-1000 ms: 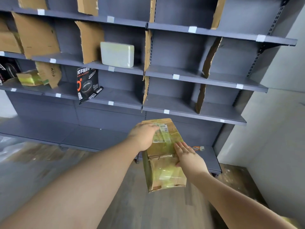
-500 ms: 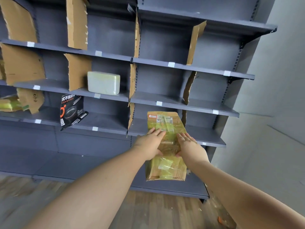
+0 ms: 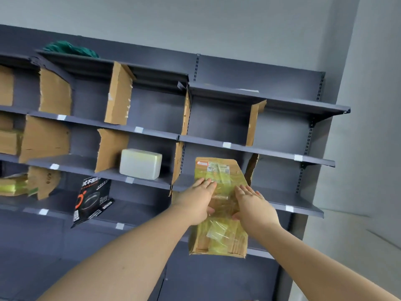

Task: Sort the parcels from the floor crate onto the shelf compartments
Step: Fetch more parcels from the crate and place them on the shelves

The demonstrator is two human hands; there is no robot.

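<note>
Cardboard bound in yellowish tape, the parcel (image 3: 219, 170) stands upright just right of the white foam box (image 3: 141, 164), its top at the neighbouring compartment (image 3: 219, 152). Left hand (image 3: 198, 200) and right hand (image 3: 253, 207) each show a spread grip, fingers flat on its face, probably to steady it for sliding in.

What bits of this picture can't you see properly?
All in the head view:
Label on the brown parcel: print too small and blurry to read.
Parcel's far side: faces away; left hand and right hand cover part of the near face.
Green bundle atop the shelf: blurred, unidentifiable.
Cardboard parcels at left: cut by the frame edge.
Floor crate: out of frame.
</note>
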